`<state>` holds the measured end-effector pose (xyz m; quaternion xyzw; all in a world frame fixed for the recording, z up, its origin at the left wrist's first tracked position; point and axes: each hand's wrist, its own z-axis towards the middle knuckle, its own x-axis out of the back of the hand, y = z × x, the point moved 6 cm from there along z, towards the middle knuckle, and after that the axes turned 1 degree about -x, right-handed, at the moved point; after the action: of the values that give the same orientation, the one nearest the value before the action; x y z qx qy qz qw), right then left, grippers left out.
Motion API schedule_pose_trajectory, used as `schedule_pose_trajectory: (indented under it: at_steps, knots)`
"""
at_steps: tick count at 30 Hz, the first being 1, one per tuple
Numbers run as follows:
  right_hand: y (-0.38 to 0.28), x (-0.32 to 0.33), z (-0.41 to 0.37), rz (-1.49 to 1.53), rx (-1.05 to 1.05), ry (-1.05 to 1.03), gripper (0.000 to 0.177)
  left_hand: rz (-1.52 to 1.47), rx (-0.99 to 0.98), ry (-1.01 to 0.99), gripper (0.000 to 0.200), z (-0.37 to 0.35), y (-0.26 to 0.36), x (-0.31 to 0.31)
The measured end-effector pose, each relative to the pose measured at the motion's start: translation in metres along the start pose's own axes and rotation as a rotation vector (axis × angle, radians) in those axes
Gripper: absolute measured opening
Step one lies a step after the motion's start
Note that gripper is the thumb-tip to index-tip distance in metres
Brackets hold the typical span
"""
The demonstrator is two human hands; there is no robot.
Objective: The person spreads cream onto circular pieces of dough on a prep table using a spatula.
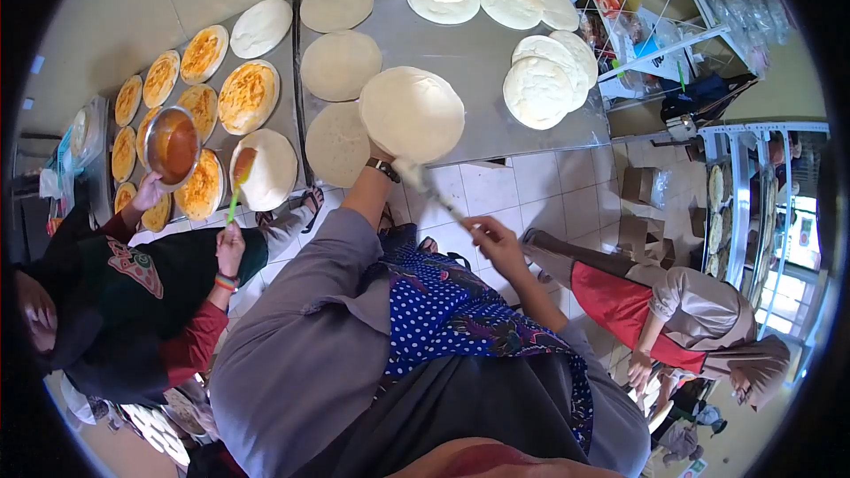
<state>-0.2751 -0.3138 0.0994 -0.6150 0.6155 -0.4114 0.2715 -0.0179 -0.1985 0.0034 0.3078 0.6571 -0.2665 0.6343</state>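
My right fingers (498,246) grip a pale-headed tool (434,195), its head at the near edge of the dough round (412,113), which covers my left hand (379,158); whether those hidden fingers are open or closed, I cannot tell.

Right of the large, round, pale dough disc (412,111), a hand could pass over the smooth grey metal tabletop (487,57) up to the overlapping white dough rounds (538,93). Flat beige discs (341,65) line its left side. The white-headed brush (409,173) and left forearm (365,199) obstruct its near rim.
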Motion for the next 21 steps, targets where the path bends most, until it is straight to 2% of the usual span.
schedule_pose_trajectory:
  at_steps: [2,4,6,8,11,13,14,16,17,19,21]
  knots:
    - [-0.030,-0.009,0.011,-0.086,0.114,0.047,0.022,0.000,0.025,0.026,0.059,0.006,-0.001,0.004]
    - [-0.062,0.001,0.046,-0.167,0.245,0.219,0.021,-0.001,0.045,0.041,0.059,0.014,-0.008,0.007]
    - [-0.078,0.010,0.067,-0.214,0.309,0.240,0.021,0.000,0.052,0.049,0.058,0.024,-0.009,0.005]
    - [-0.102,0.018,0.066,-0.594,0.455,0.312,0.023,-0.001,0.047,0.066,0.058,0.027,-0.012,0.008]
    - [-0.077,0.057,0.044,-0.838,0.422,0.315,0.023,-0.004,0.036,0.097,0.057,0.036,-0.001,0.016]
    - [-0.061,0.098,0.031,-0.961,0.283,0.365,0.023,-0.005,0.025,0.111,0.057,0.043,0.003,0.021]
    - [-0.054,0.119,0.031,-0.966,0.286,0.358,0.023,-0.006,0.017,0.117,0.057,0.049,0.004,0.023]
    - [-0.042,0.158,0.031,-0.917,0.350,0.552,0.024,-0.008,-0.004,0.139,0.056,0.056,0.002,0.028]
    - [-0.040,0.164,0.039,-0.921,0.356,0.535,0.024,-0.011,-0.019,0.152,0.056,0.061,-0.003,0.029]
    - [-0.046,0.186,0.063,-0.720,0.360,0.642,0.022,-0.004,-0.063,0.152,0.056,0.075,-0.002,0.029]
    - [-0.051,0.193,0.091,-0.618,0.364,0.617,0.021,0.253,-0.134,0.510,0.056,0.075,0.005,0.057]
